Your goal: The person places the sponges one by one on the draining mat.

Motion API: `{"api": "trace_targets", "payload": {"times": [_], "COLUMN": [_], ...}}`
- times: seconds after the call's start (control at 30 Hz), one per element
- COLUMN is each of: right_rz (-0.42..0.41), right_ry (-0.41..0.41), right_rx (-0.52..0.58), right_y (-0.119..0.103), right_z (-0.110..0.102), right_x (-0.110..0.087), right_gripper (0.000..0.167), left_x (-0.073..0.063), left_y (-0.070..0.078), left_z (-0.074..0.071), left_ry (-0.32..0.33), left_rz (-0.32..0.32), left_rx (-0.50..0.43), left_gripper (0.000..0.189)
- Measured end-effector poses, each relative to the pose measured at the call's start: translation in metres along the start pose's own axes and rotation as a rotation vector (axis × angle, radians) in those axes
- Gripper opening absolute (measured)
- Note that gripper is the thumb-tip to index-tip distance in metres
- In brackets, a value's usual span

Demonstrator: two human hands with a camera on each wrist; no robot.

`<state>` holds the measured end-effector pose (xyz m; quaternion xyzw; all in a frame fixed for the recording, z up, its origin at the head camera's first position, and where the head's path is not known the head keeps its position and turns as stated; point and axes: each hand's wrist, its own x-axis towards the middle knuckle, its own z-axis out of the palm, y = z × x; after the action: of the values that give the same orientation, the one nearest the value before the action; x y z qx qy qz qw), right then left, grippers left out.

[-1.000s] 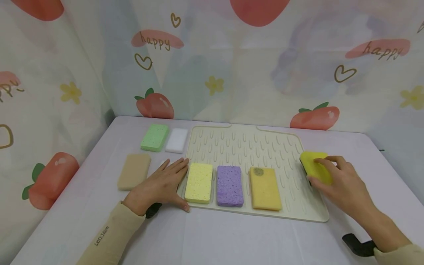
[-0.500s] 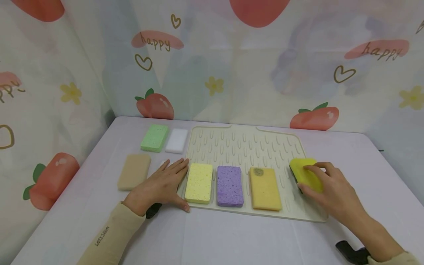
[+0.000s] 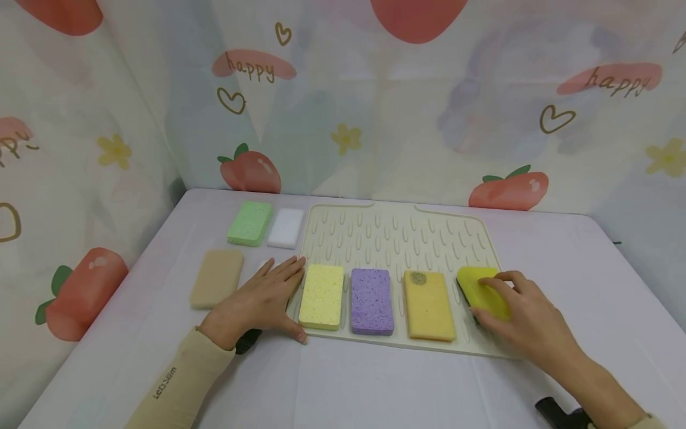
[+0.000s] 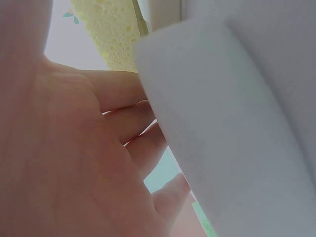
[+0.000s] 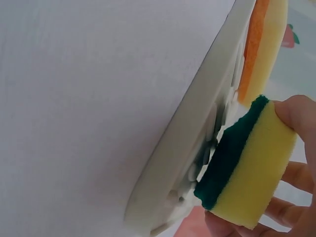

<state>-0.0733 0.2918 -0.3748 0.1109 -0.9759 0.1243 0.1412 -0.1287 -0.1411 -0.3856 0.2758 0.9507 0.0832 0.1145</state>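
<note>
My right hand (image 3: 527,319) pinches a yellow scouring sponge (image 3: 477,286) between thumb and fingers, over the right end of the cream ridged mat (image 3: 386,238). In the right wrist view the sponge's dark green scouring layer (image 5: 232,150) faces the mat, close over its ridges. My left hand (image 3: 262,302) lies with straight, spread fingers at the mat's left edge. Beside its fingers in the left wrist view is a white block (image 4: 212,113), mostly covered by the hand in the head view. A pale yellow sponge (image 3: 321,297) lies just right of that hand.
On the mat's front part also lie a purple sponge (image 3: 372,301) and an orange-yellow sponge (image 3: 429,305) with a dark round mark. Left of the mat are a green sponge (image 3: 250,223), a white sponge (image 3: 286,227) and a tan sponge (image 3: 217,278). A printed cloth (image 3: 407,119) hangs behind.
My right hand has moved left and slightly nearer with the yellow scouring sponge, from the mat's right edge to beside the orange-yellow sponge. The left hand stays put.
</note>
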Motion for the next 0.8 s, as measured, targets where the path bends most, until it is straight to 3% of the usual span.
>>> {"api": "trace_targets", "payload": {"times": [0.23,0.6,0.8], "right_rz": [0.011,0.061,0.05], "right_ry": [-0.048,-0.212,-0.224], "right_rx": [-0.045,-0.084,-0.091], "right_y": [-0.008,-0.021,-0.021], "right_z": [-0.004,-0.011,-0.01], "right_x": [0.0,-0.001,-0.004], "right_gripper": [0.051,0.059,0.067], "left_x": [0.0,0.0,0.0], "left_y": [0.001,0.001,0.0], "left_z": [-0.001,-0.001,-0.001], "left_ry": [-0.003,-0.014,-0.004], "left_rz": [-0.005,-0.011,-0.004], "left_rx": [-0.004,-0.008,-0.002], "left_gripper": [0.132,0.133,0.133]}}
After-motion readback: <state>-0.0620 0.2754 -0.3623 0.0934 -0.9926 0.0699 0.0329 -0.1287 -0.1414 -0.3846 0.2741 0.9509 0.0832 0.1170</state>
